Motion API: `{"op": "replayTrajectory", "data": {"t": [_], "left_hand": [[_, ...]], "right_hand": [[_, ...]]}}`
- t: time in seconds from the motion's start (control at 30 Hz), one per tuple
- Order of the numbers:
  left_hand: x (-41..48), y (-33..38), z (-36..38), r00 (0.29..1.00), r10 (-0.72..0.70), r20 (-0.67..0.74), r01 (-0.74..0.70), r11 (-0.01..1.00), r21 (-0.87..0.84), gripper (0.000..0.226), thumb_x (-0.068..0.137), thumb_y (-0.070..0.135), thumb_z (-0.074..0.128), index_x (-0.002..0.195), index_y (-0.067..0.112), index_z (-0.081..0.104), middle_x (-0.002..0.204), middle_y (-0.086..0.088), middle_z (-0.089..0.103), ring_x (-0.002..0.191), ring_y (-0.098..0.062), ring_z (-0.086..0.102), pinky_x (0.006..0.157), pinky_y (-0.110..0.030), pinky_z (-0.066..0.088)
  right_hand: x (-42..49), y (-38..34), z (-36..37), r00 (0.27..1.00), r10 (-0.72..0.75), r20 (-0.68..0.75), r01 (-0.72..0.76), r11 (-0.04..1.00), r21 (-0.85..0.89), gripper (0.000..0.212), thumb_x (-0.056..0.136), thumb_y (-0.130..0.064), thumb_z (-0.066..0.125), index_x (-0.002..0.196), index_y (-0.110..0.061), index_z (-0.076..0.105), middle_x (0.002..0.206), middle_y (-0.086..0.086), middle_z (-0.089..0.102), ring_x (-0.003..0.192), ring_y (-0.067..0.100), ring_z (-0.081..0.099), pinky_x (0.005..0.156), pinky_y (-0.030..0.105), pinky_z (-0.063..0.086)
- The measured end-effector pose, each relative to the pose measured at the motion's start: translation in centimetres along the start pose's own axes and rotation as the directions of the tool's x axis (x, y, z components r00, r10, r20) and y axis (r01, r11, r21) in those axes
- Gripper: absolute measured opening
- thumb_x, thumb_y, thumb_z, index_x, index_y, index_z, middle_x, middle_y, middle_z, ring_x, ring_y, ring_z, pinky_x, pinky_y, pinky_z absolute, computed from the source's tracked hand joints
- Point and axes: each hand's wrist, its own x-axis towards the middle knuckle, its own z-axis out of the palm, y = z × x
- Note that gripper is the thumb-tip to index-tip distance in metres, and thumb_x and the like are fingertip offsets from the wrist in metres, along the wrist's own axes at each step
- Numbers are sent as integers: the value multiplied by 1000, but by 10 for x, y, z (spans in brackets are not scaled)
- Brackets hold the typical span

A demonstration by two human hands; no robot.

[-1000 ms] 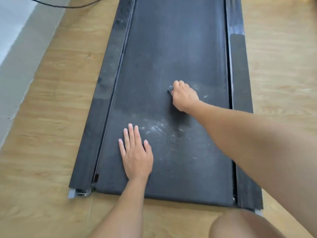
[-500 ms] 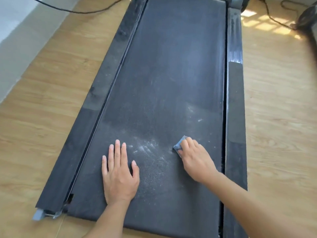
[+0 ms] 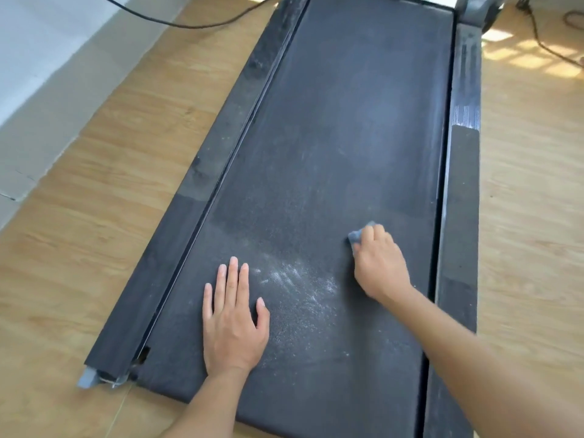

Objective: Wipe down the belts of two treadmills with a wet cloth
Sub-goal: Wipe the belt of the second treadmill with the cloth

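Note:
A dark, dusty treadmill belt (image 3: 347,128) runs from the near edge away from me. My right hand (image 3: 379,263) grips a small blue-grey cloth (image 3: 358,235) and presses it on the belt's right half; only a corner of the cloth shows past the fingers. My left hand (image 3: 234,317) lies flat on the belt's near left part, fingers straight. White dust streaks (image 3: 297,286) lie on the belt between the two hands.
Black side rails flank the belt, the left rail (image 3: 196,197) and the right rail (image 3: 461,172). Wooden floor (image 3: 94,248) surrounds the treadmill. A black cable (image 3: 189,24) crosses the floor at the far left, another cable (image 3: 543,42) at the far right. A grey wall base (image 3: 38,99) runs along the left.
My right hand has drawn the cloth back toward me and to the right side of the belt. The left hand has stayed flat in place. The view has tilted up the belt.

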Motion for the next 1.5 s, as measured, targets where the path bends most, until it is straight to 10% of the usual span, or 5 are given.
{"op": "replayTrajectory", "data": {"t": [0.17,0.47,0.73,1.03,1.5], "left_hand": [[3,4,-5,1000,-2,-8,2,1000,-16,71,102,42,34,167,14,31,179,-1,13,165,-20,15,132,-52,20],[3,2,1,1000,9,-28,-9,1000,-18,71,101,41,38,167,14,31,178,-1,15,165,-20,13,134,-50,14],[2,4,-6,1000,4,-6,-5,999,-47,72,101,42,33,167,13,30,179,0,14,165,-20,12,132,-53,17],[1,4,-2,1000,6,-21,-7,999,-47,73,100,41,35,167,13,31,178,-1,16,165,-20,13,133,-52,15],[3,8,-6,1000,4,-18,-5,999,-52,73,99,40,37,166,11,34,178,-2,17,165,-22,16,132,-53,17]], "right_hand": [[-65,2,-3,977,-182,108,186,982,-21,29,105,-31,24,100,-22,51,96,-4,38,80,22,39,68,39,45],[146,33,-13,982,189,-4,-189,982,-11,32,105,-25,40,123,-1,49,123,23,49,110,45,52,90,53,49],[-80,-7,-7,967,-236,98,232,971,51,12,103,-26,38,96,-18,43,96,1,44,76,24,43,66,39,45],[120,50,-8,995,95,26,-96,994,52,29,106,-29,40,112,-2,49,114,19,51,103,41,53,79,45,43],[-20,59,-3,991,118,-56,-122,990,-69,46,104,-51,25,101,-15,53,104,6,51,90,30,51,76,45,48]]}}
